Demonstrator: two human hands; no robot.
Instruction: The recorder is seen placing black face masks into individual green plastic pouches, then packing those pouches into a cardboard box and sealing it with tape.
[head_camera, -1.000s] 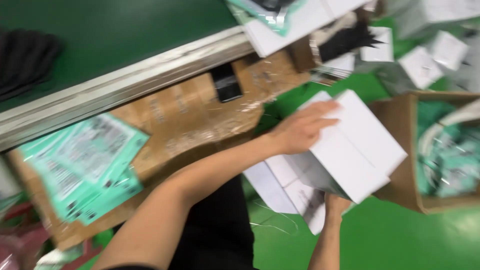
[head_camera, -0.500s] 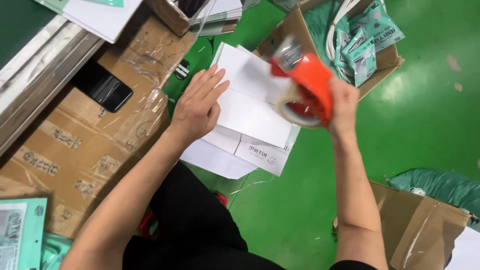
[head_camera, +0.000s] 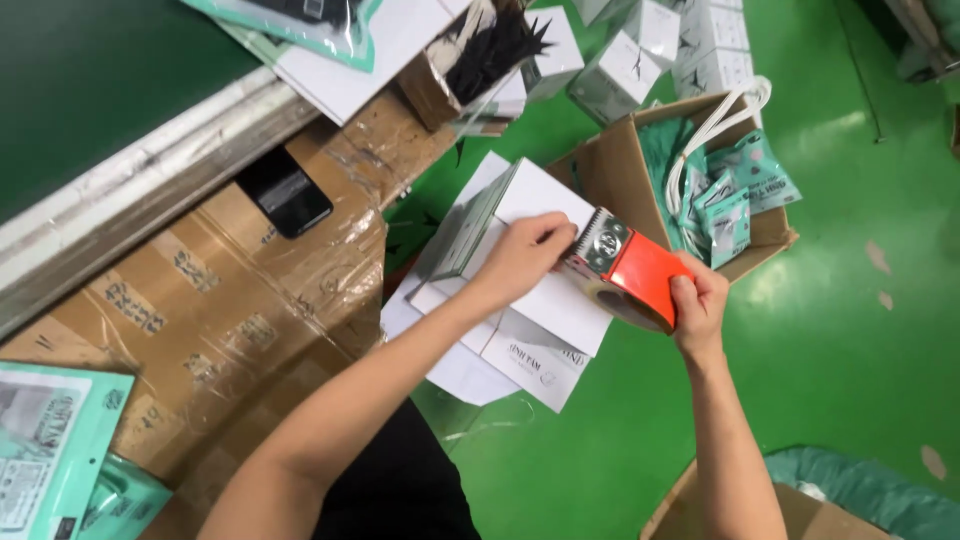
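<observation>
- Forearms come up from the bottom of the view and converge on one spot, so we work nearest to farthest from there.
- Our left hand (head_camera: 520, 262) lies flat-fingered on the white box (head_camera: 545, 245), fingertips pinched at the box's top face right beside the toothed blade of the tape dispenser (head_camera: 625, 270); it presses the box rather than gripping it.
- Our right hand (head_camera: 697, 305) is clenched around the orange body of the tape dispenser, thumb on the near side, holding it tilted with the blade end pointing left toward the box.
- Between the hands the relation is tight: the dispenser's blade touches or nearly touches the box's top just beside the left fingertips; we cannot tell whether tape is already stuck down.
- Long axis of the white box runs from near-right to far-left, its raised side panel on the left; the dispenser sits at its right edge, so the right hand is at the tool and the left hand is the one on the box.
- Beneath the box lies a stack of flat white cartons (head_camera: 500, 350) on the green floor (head_camera: 850, 330).
- Left of them, a taped brown cardboard surface (head_camera: 230, 310) carries a black phone (head_camera: 285, 192).
- Farther off, just beyond the right hand, an open cardboard box (head_camera: 620, 160) holds teal packets (head_camera: 735, 195) and a white cable (head_camera: 715, 125).
- Farthest, small white boxes (head_camera: 640, 50) and a bundle of black ties (head_camera: 490, 50) lie near the top edge.
</observation>
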